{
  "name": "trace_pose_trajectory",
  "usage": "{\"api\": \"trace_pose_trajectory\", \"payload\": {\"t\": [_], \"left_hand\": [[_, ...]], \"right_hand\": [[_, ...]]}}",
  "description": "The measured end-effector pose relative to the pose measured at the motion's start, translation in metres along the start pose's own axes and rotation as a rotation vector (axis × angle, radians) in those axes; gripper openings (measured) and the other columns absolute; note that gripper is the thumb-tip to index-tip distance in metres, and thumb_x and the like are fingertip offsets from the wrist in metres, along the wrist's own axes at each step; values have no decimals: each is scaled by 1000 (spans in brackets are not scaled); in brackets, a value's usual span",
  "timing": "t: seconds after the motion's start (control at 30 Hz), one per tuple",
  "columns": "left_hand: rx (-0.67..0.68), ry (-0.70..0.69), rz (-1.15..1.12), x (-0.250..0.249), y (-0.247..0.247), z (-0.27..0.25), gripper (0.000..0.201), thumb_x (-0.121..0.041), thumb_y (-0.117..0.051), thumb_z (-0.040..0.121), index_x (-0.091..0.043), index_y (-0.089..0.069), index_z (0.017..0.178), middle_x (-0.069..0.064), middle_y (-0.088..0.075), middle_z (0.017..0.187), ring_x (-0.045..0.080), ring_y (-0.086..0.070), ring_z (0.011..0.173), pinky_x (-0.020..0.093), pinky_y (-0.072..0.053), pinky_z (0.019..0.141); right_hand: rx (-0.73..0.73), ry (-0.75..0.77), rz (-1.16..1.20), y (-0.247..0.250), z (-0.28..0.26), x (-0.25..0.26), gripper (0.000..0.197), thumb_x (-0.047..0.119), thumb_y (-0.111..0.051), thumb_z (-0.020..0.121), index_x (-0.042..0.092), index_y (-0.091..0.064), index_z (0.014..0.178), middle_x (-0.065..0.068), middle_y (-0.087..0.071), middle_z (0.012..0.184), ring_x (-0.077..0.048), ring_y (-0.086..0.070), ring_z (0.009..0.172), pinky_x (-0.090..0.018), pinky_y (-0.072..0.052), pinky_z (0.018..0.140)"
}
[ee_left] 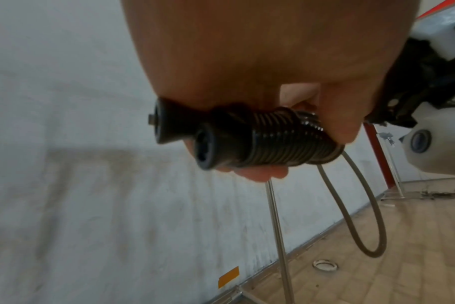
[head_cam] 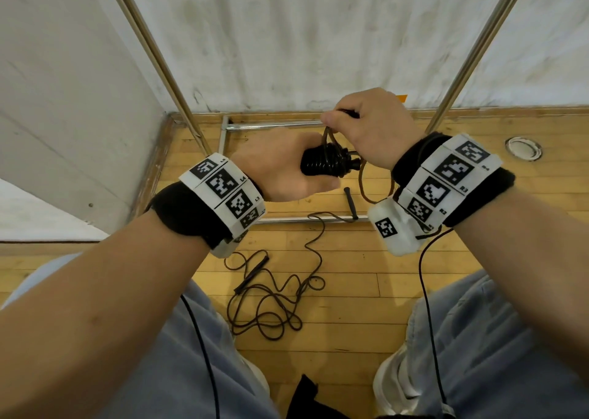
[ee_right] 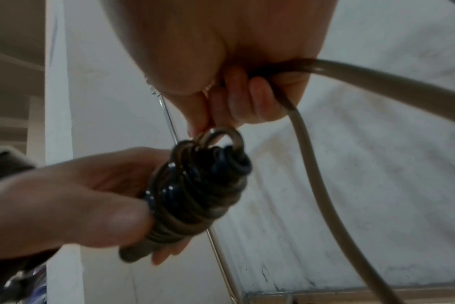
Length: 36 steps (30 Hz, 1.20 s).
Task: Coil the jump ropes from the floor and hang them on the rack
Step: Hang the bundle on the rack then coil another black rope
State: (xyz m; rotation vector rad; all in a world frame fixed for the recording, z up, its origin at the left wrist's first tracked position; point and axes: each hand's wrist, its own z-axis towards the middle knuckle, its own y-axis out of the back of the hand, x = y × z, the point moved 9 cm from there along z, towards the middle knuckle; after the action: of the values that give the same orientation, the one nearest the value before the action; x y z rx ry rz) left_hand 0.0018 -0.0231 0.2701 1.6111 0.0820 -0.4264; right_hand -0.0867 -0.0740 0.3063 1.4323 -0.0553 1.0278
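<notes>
My left hand (head_cam: 288, 167) grips a tightly wound black jump rope coil (head_cam: 322, 162) wrapped round its two handles (ee_left: 208, 142). In the left wrist view the coil (ee_left: 281, 142) shows stacked turns and a free loop (ee_left: 369, 216) hanging below. Just above the coil, my right hand (head_cam: 366, 125) pinches the rope's free cord (ee_right: 299, 131), which runs through its curled fingers. A second jump rope (head_cam: 274, 304) lies tangled on the wooden floor between my legs, one handle (head_cam: 251, 273) beside the tangle, the other handle (head_cam: 350, 202) near the rack's base bar.
The metal rack's two uprights (head_cam: 159, 65) (head_cam: 478, 55) rise against the white wall, with base bars (head_cam: 274, 125) on the floor. A round floor socket (head_cam: 522, 148) sits at the right. A white wall panel (head_cam: 63, 116) closes the left side. My shoes (head_cam: 395, 386) stand near the tangle.
</notes>
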Motion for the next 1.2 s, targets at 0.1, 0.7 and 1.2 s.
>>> {"api": "trace_pose_trajectory", "payload": {"t": [0.1,0.7,1.2], "left_hand": [[-106,22,40,-3,12,-4,57,-82,-47,70,-33,-62,95,-14,-58,64,3,-55,62,24,-38,50],[-243,-31,-31,-19,18,-8,42,-70,-42,80,-31,-47,64,-10,-49,50,4,-48,48,25,-29,46],[-515,272,-452,23,47,-12,53,-62,-56,83,-10,-62,78,7,-65,68,23,-64,63,42,-53,59]], "right_hand": [[24,-34,93,-1,1,-2,45,36,-53,93,-7,-65,84,1,-38,51,-7,-35,42,-12,-30,43],[50,-83,316,7,3,-1,32,38,-61,88,13,-68,70,9,-37,43,-6,-33,40,-13,-29,45],[144,-179,401,-45,-10,-2,28,13,-41,97,21,-52,72,4,-49,62,-11,-39,49,-27,-31,50]]}}
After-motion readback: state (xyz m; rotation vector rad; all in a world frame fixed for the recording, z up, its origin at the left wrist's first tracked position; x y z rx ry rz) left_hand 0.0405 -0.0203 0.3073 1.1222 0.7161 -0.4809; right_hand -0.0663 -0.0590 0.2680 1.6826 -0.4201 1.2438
